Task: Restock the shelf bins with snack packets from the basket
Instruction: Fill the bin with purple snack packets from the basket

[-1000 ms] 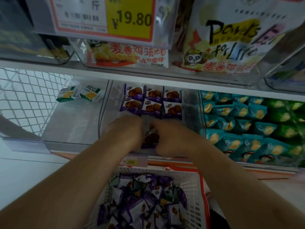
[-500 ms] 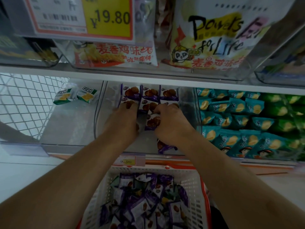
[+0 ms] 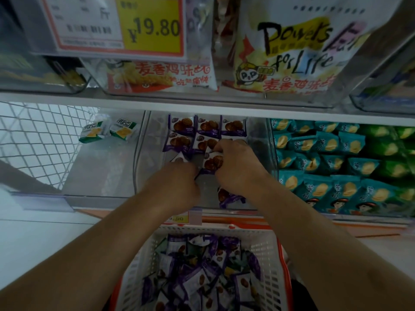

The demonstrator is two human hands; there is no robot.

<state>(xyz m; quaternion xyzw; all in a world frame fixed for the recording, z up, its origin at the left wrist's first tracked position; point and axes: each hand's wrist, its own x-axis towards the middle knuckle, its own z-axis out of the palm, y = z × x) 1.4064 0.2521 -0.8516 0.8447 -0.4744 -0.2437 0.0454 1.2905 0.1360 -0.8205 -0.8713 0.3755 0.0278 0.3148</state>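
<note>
Both my hands reach into the clear middle bin (image 3: pixel 143 153) on the lower shelf. Purple-and-white snack packets (image 3: pixel 205 127) lie in neat rows at its back. My right hand (image 3: pixel 238 164) grips one such packet (image 3: pixel 213 161) just in front of those rows. My left hand (image 3: pixel 177 182) holds another packet (image 3: pixel 179 157) whose white corner pokes out above the fingers. A loose packet (image 3: pixel 229 197) lies near the bin's front, under my right wrist. The white plastic basket (image 3: pixel 272 265) below the shelf holds several more purple packets (image 3: pixel 197 277).
Two green-and-white packets (image 3: pixel 107 131) lie in the left bin. Teal and green packets (image 3: pixel 336 167) fill the right bins. An upper shelf (image 3: pixel 202 104) with big snack bags (image 3: pixel 292 52) and a yellow price tag (image 3: pixel 152 25) overhangs closely. White wire mesh (image 3: pixel 38 135) stands far left.
Both hands have pushed deeper into the bin with their packets, up to the placed rows. One packet now lies loose near the bin's front. My left hand has since drawn back slightly.
</note>
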